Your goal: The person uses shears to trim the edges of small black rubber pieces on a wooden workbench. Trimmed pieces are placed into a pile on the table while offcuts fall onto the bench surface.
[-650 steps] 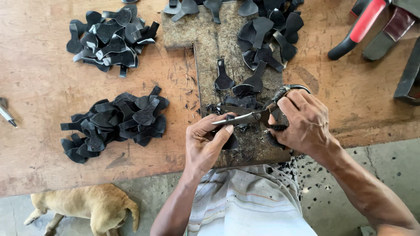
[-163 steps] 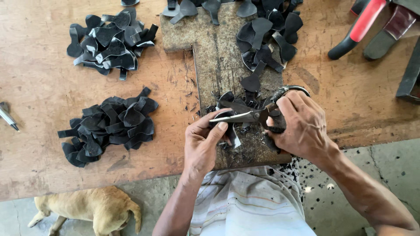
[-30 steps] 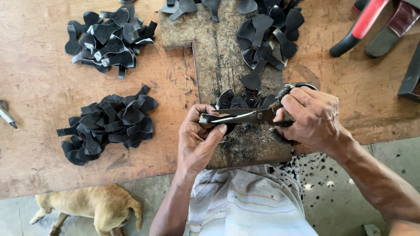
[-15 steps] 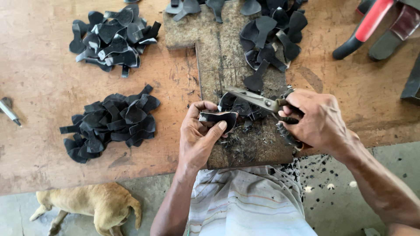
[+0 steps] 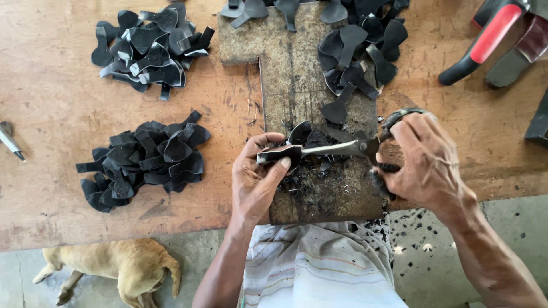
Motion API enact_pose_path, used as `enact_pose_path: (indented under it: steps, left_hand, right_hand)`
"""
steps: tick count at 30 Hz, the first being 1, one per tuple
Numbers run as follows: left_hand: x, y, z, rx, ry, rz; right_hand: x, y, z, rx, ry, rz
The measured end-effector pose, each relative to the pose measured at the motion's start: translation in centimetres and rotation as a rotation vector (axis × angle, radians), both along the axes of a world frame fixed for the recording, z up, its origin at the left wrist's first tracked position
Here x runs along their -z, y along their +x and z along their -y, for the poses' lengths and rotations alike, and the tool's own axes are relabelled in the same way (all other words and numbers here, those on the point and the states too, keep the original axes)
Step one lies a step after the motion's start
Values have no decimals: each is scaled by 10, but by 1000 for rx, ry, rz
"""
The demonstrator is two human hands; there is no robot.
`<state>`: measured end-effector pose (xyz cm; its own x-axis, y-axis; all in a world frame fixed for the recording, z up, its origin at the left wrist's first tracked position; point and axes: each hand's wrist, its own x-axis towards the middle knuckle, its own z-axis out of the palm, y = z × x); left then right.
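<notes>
My left hand point(image 5: 255, 177) pinches a small black leather piece point(image 5: 283, 153) between thumb and fingers over the worn cutting board point(image 5: 297, 85). My right hand point(image 5: 425, 162) grips the handles of metal scissors point(image 5: 342, 148), whose blades lie across the piece. A few more black pieces point(image 5: 311, 136) lie just behind the blades, with dark trimmings point(image 5: 308, 179) scattered on the board below them.
Heaps of black cut pieces lie at the left point(image 5: 145, 159), far left point(image 5: 151, 45) and far right of the board point(image 5: 359, 45). Red-handled tools point(image 5: 491, 37) rest at the upper right, a pen-like tool point(image 5: 10, 142) at the left edge. A tan dog point(image 5: 114, 265) lies on the floor below.
The scissors have swung from angled behind the piece to lying level across it. My left hand has turned the piece and holds it out flat under the blades.
</notes>
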<state>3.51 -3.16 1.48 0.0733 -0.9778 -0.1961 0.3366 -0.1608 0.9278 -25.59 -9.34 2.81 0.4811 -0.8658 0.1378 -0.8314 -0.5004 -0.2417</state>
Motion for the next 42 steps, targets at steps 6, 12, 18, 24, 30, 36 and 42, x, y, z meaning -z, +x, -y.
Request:
enact_pose_path:
  steps: [6,12,18,24,30,36,42]
  left_hand:
    - [-6,-12,9,54,-4,46]
    - [-21,-16,16,123,56,25]
    - [-27,-13,22,131,20,-31]
    - [-28,-9,18,141,36,-4]
    - [-27,-9,14,154,-6,-24]
    - [-25,-12,19,33,32,25]
    - [-5,-19,21,-50,-23,-112]
  right_hand:
    - [-5,20,8,-106,-63,58]
    - [-23,24,27,-176,-145,112]
    - [-33,27,36,-205,-158,127]
    - [-34,25,36,-229,-159,117]
    - [-33,15,36,-302,-147,175]
    - [-19,5,33,-60,138,194]
    - [-8,20,10,49,229,150]
